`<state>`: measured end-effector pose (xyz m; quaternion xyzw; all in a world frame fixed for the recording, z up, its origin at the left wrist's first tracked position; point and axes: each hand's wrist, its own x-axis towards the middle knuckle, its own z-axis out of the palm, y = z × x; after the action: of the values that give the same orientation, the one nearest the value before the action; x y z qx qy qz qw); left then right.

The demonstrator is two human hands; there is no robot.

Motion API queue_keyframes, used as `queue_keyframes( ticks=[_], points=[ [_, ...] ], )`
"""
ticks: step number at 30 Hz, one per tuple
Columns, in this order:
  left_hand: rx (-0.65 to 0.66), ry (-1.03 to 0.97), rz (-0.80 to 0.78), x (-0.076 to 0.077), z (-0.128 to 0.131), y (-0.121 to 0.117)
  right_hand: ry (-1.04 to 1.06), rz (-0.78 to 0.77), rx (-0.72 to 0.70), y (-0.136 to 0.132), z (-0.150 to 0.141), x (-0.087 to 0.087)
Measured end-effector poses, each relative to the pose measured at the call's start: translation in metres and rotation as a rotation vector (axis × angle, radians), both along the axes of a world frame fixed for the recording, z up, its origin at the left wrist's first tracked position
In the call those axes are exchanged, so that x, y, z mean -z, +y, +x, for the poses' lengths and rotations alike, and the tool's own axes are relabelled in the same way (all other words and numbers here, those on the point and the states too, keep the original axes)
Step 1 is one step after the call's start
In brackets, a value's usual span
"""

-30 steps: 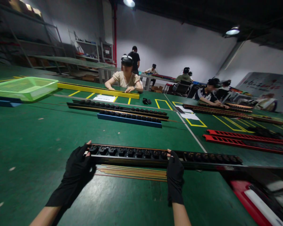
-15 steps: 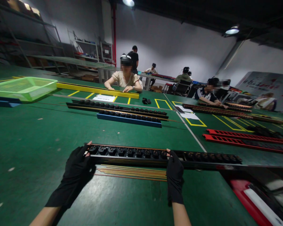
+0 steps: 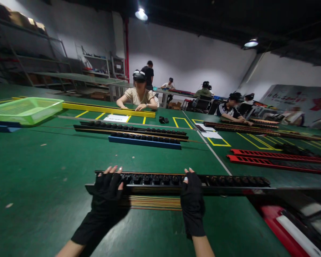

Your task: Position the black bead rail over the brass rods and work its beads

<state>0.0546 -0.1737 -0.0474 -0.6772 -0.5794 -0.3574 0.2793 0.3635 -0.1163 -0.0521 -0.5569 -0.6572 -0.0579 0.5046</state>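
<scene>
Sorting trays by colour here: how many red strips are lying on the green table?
2 clear ones, side by side at the right: the farther red strip and the nearer red strip. Another red piece shows at the bottom right corner, partly hidden.

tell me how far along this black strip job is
Done: the long black strip lies across the green table, its row of black sockets seated. In hand: left hand and right hand rest on the strip. Left: the thin brass rods lie loose beside it.
</scene>
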Motion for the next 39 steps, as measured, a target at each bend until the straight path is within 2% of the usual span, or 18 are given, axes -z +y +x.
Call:
queue_keyframes(
  ticks=[2, 4, 8, 12, 19, 25, 32, 39],
  points=[
    [0.097, 0.087, -0.049, 0.002, 0.031, 0.010, -0.151, 0.025, -0.074, -0.003, -0.021, 0.000],
    [0.139, 0.091, -0.037, 0.007, 0.059, 0.018, -0.266, 0.035, -0.128, -0.003, -0.043, 0.002],
    [0.120, 0.047, -0.017, 0.023, 0.088, 0.030, -0.354, 0.017, -0.184, 0.001, -0.076, 0.007],
    [0.120, -0.016, 0.021, 0.034, 0.090, 0.040, -0.361, -0.032, -0.228, 0.005, -0.094, 0.008],
    [0.160, -0.034, -0.009, 0.041, 0.089, 0.043, -0.347, -0.050, -0.200, 0.002, -0.103, 0.015],
    [0.233, -0.279, -0.045, 0.045, 0.096, 0.038, -0.304, 0.015, -0.149, 0.002, -0.107, 0.016],
    [0.266, -0.253, -0.048, 0.037, 0.093, 0.036, -0.411, 0.075, -0.115, 0.005, -0.102, 0.022],
    [0.256, -0.202, -0.105, 0.027, 0.089, 0.033, -0.384, 0.085, -0.149, 0.008, -0.101, 0.021]
  ],
)
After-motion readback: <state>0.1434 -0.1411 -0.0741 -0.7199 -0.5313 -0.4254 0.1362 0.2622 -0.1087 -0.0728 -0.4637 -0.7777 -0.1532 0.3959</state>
